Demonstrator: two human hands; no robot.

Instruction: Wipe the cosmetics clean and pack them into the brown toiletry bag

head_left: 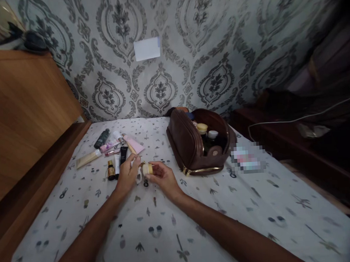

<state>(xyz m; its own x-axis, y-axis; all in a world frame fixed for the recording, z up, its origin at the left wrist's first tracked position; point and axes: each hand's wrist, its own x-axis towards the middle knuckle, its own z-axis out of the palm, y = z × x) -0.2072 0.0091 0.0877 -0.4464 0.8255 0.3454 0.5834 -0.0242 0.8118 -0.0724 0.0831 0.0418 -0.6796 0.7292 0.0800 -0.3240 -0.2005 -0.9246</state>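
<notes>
My right hand [166,178] is closed around a small cream jar [147,169] with a pale body and a yellow end, held on its side just above the sheet. Close to its left, my left hand [128,174] has its fingers drawn together on a crumpled white piece [139,176] that looks like tissue or cloth. Beyond the left hand lie a black tube [123,154], a white tube [117,166] and a small gold-and-black bottle [110,170]. A pink tube [135,144] lies past its fingertips.
An unzipped brown toiletry bag [183,140] stands at right with several bottles inside. A dark green bottle [102,138] and a beige tube [88,158] lie at left. A wooden cabinet [28,104] borders the left side, a patterned wall [160,80] the back. A blurred item [248,158] lies right.
</notes>
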